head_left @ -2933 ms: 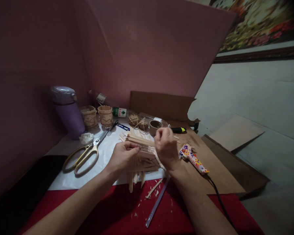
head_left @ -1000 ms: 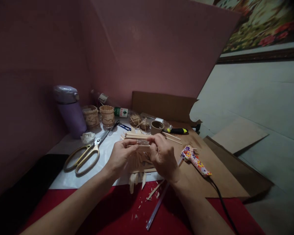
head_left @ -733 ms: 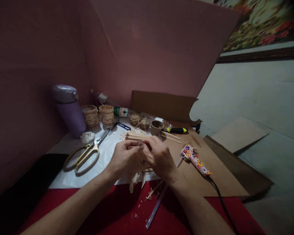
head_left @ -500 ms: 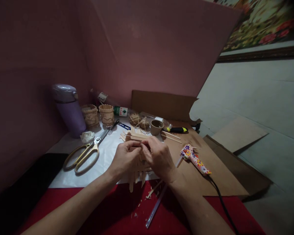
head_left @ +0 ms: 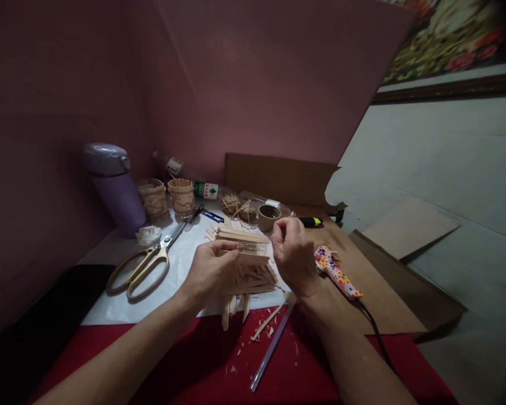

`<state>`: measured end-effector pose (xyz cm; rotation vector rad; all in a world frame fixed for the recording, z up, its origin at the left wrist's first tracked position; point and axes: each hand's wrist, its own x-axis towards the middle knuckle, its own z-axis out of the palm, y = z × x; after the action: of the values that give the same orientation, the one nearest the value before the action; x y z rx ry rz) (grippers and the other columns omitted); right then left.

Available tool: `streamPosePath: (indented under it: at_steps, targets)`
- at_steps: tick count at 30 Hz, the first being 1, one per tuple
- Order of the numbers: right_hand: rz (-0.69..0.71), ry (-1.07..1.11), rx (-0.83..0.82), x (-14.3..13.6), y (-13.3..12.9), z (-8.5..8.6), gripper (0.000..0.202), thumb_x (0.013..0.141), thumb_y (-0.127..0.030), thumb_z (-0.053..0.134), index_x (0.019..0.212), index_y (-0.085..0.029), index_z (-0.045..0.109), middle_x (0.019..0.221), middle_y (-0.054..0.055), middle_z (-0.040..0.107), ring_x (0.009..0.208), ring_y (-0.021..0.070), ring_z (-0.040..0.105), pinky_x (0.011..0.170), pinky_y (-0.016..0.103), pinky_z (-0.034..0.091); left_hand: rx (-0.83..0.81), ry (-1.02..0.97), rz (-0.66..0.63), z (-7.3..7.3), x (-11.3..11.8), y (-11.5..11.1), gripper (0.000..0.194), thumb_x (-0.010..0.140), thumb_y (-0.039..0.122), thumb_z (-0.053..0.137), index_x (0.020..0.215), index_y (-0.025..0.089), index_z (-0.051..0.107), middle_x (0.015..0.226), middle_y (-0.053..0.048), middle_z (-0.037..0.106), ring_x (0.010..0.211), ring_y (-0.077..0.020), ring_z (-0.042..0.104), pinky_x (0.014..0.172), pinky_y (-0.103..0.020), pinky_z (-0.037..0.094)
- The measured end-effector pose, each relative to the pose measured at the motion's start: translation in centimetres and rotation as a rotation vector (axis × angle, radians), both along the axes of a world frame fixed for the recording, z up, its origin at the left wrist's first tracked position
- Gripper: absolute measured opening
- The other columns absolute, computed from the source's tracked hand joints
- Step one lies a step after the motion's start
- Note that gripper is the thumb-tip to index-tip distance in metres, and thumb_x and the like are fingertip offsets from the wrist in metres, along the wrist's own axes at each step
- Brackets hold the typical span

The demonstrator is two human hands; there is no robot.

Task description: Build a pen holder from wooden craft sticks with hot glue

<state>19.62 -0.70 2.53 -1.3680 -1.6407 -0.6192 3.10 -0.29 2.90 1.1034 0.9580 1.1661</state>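
My left hand point(head_left: 206, 270) pinches the left end of a clear plastic piece with wooden craft sticks point(head_left: 253, 248) along its upper and lower sides. Just to the right, my right hand point(head_left: 293, 250) is raised with its fingers curled together; whatever they may hold is hidden. Below the piece lies a loose pile of craft sticks point(head_left: 247, 278). A clear glue stick point(head_left: 272, 350) rests on the red cloth point(head_left: 181, 365) under my right forearm. The flower-patterned glue gun point(head_left: 337, 274) lies right of my right hand, on cardboard.
Gold-handled scissors point(head_left: 154, 261) lie left on white sheeting. Behind them stand a purple flask point(head_left: 116, 191) and two decorated cups point(head_left: 181, 197). A small brown pot point(head_left: 269, 217), twine point(head_left: 238, 207), plastic bottles point(head_left: 206, 190) and a black-yellow handle point(head_left: 311, 222) lie along the back.
My right hand has come away from my left, moving right and slightly up. The clear piece between the sticks now shows. My left hand has stayed nearly in place.
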Motion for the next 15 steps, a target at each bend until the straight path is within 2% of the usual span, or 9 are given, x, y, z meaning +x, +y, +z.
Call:
streamPosePath:
  at_steps: [4, 8, 11, 15]
  targets:
    - [0.158, 0.107, -0.057, -0.9, -1.1, 0.7, 0.018, 0.096, -0.026, 0.048, 0.078, -0.022, 0.047, 0.072, 0.001, 0.055, 0.063, 0.0151, 0.052, 0.057, 0.027, 0.039, -0.02, -0.081, -0.012, 0.1, -0.2, 0.2, 0.022, 0.056, 0.024, 0.08, 0.072, 0.011, 0.073, 0.073, -0.007, 0.072, 0.066, -0.0153, 0.062, 0.064, -0.027, 0.049]
    - [0.298, 0.14, -0.123, -2.1, -1.9, 0.5, 0.019, 0.092, -0.019, 0.052, 0.074, -0.022, 0.046, 0.071, 0.0, 0.054, 0.063, 0.0134, 0.052, 0.057, 0.025, 0.04, -0.014, -0.106, -0.042, -0.1, -0.1, 0.2, 0.023, 0.055, 0.019, 0.081, 0.075, 0.011, 0.074, 0.075, -0.007, 0.073, 0.068, -0.0163, 0.065, 0.066, -0.028, 0.05]
    - [0.356, 0.042, -0.183, -2.2, -1.9, 0.2, 0.013, 0.092, -0.015, 0.049, 0.08, -0.02, 0.052, 0.077, 0.003, 0.058, 0.069, 0.0154, 0.056, 0.062, 0.026, 0.043, -0.004, -0.089, -0.046, -0.2, -0.1, 0.2, 0.022, 0.054, 0.017, 0.08, 0.075, 0.012, 0.075, 0.077, -0.007, 0.074, 0.07, -0.0176, 0.065, 0.067, -0.029, 0.051]
    - [0.324, -0.134, -0.247, -2.1, -1.8, 0.1, 0.014, 0.091, -0.014, 0.047, 0.093, -0.015, 0.06, 0.086, 0.008, 0.065, 0.079, 0.0195, 0.061, 0.068, 0.03, 0.045, 0.027, -0.039, -0.041, -0.2, 0.0, 0.1, 0.021, 0.055, 0.018, 0.078, 0.075, 0.013, 0.076, 0.079, -0.008, 0.074, 0.072, -0.0186, 0.065, 0.067, -0.029, 0.051]
